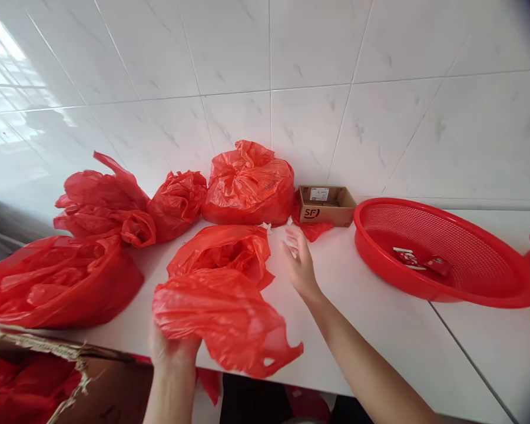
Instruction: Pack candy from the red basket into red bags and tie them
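Note:
A crumpled red plastic bag (pixel 221 312) is held up over the table's front edge by my left hand (pixel 176 347), whose fingers are hidden under and behind it. The bag's loose end with a handle hole droops to the right. Just behind it, another red bag (pixel 221 250) lies with its mouth spread and more red plastic inside. My right hand (pixel 299 259) hovers over the white table (pixel 322 324), right of these bags, fingers apart and nothing in it.
Several full red bags (pixel 249 185) line the tiled wall. A small cardboard box (pixel 327 206) stands beside a red plastic basket (pixel 424 253) with small packets (pixel 408 258) inside. At front left is a torn-edged carton (pixel 110 383) containing red plastic.

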### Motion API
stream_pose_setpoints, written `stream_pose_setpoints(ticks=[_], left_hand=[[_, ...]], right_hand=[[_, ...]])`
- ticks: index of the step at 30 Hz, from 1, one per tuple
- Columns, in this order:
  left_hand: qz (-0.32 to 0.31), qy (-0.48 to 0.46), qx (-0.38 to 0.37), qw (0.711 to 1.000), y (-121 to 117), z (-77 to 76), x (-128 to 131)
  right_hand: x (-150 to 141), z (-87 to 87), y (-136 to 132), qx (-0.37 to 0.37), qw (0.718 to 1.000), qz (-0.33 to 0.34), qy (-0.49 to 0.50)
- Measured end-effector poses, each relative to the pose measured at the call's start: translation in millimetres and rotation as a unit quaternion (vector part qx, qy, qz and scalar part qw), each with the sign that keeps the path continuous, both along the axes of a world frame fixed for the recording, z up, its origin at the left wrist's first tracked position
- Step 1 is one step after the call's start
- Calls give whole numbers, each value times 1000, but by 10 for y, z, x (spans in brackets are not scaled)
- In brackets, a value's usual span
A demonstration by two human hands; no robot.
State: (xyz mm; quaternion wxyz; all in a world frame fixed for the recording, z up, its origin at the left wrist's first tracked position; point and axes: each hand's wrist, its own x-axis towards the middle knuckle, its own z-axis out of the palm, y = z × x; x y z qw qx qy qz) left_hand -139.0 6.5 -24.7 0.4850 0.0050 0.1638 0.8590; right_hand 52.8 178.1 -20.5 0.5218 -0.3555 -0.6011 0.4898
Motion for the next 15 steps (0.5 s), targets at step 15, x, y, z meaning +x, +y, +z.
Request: stream_pose_setpoints(ticks=[15], left_hand=[[-225, 470, 0, 853, 676, 37, 1591]], right_hand=[[1334, -45, -602, 19, 994, -7, -107]])
